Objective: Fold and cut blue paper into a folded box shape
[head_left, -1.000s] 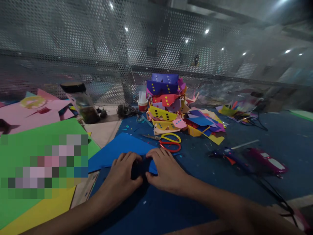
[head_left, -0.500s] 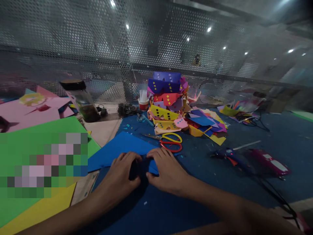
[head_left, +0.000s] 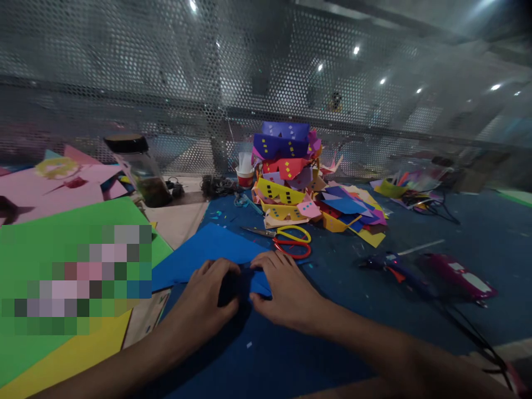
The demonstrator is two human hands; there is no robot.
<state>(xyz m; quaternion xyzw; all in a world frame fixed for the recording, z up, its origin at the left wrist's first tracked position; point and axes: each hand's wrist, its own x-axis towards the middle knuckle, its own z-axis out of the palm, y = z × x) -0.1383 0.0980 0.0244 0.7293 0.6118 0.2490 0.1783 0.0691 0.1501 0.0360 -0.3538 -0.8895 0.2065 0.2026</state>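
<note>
Low over the dark blue work surface, my left hand (head_left: 211, 295) and my right hand (head_left: 286, 291) face each other with a small gap between them. Both have curled fingers pressing on the near edge of a blue sheet (head_left: 216, 244), with the thumbs lowered toward me. A bit of blue sheet shows between my right thumb and fingers. My fingertips are partly hidden, so how the sheet's edge lies under them is unclear. Scissors (head_left: 293, 242) with one yellow and one red handle lie just beyond my right hand.
Behind the scissors stands a pile of coloured paper masks (head_left: 285, 183), with loose scraps (head_left: 353, 208) beside it. A glue gun (head_left: 394, 269) and a maroon object (head_left: 461, 274) lie right. Green sheet (head_left: 95, 213), yellow sheet (head_left: 95, 349) and a lidded jar (head_left: 143, 174) are left.
The view has shifted very slightly. Both hands keep nearly the same pose on the blue sheet; nothing else has visibly moved.
</note>
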